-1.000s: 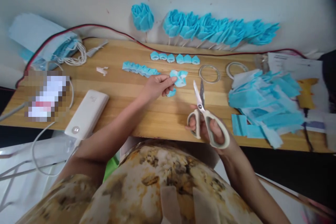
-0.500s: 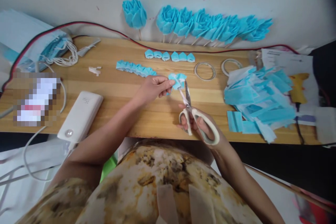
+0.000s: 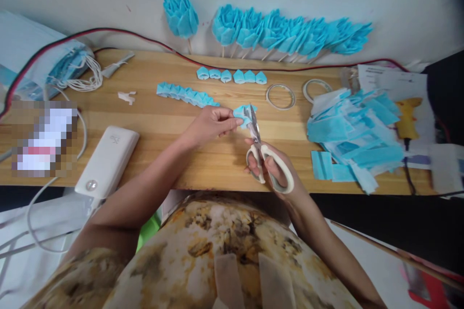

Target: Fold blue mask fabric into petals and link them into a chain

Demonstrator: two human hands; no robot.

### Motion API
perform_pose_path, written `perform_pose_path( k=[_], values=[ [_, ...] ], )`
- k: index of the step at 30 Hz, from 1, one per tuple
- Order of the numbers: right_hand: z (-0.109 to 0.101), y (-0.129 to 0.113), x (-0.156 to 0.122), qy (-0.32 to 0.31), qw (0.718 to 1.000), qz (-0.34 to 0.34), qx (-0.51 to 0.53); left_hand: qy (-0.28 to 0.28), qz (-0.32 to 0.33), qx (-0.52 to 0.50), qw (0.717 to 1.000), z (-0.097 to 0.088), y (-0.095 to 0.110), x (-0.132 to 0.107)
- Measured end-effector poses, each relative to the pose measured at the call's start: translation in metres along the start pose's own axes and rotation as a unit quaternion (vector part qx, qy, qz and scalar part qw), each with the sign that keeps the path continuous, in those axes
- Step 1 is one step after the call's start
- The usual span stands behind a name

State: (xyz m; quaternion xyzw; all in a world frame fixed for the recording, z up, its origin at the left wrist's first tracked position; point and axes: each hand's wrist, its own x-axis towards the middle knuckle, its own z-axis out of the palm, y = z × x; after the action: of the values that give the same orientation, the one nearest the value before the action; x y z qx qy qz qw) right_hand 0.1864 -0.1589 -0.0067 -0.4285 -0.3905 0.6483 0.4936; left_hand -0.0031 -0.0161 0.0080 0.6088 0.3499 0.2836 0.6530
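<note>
Pinched between the thumb and fingers of my left hand (image 3: 217, 124) is a small folded piece of light blue fabric (image 3: 239, 112) with white on it. My right hand (image 3: 275, 166) grips white-handled scissors (image 3: 287, 176) by their loops. The scissor blades point away from me and reach the right part of the blue piece; whether they cut into it I cannot tell. Just beyond my left hand lies a row of folded blue pieces (image 3: 184, 95). Farther back are two short rows of small blue folded pieces (image 3: 214, 75).
Blue fabric flowers (image 3: 277, 29) on sticks lean along the wall. A pile of blue and white strips (image 3: 355, 130) lies right, beside a yellow glue gun (image 3: 408, 113). Tape rolls (image 3: 281, 96) lie mid-table. On the left are a white power bank (image 3: 108, 159), a blurred phone (image 3: 47, 140) and cables.
The scissors have come closer together and shifted left over the blue piece. My left hand still holds it. The whole view has shifted slightly.
</note>
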Motion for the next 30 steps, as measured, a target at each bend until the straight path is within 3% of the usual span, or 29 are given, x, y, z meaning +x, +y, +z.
perform_pose_path(
  k=[22, 30],
  values=[
    [-0.0016, 0.0019, -0.0058, 0.006, 0.999, -0.003, -0.039, -0.025, 0.026, 0.054, 0.998, -0.0027, 0.004, -0.0019],
    [-0.0059, 0.0069, -0.0064, -0.042, 0.999, 0.003, -0.012, -0.046, 0.032, 0.012, 0.998, -0.0022, 0.0083, -0.0042]
  ],
)
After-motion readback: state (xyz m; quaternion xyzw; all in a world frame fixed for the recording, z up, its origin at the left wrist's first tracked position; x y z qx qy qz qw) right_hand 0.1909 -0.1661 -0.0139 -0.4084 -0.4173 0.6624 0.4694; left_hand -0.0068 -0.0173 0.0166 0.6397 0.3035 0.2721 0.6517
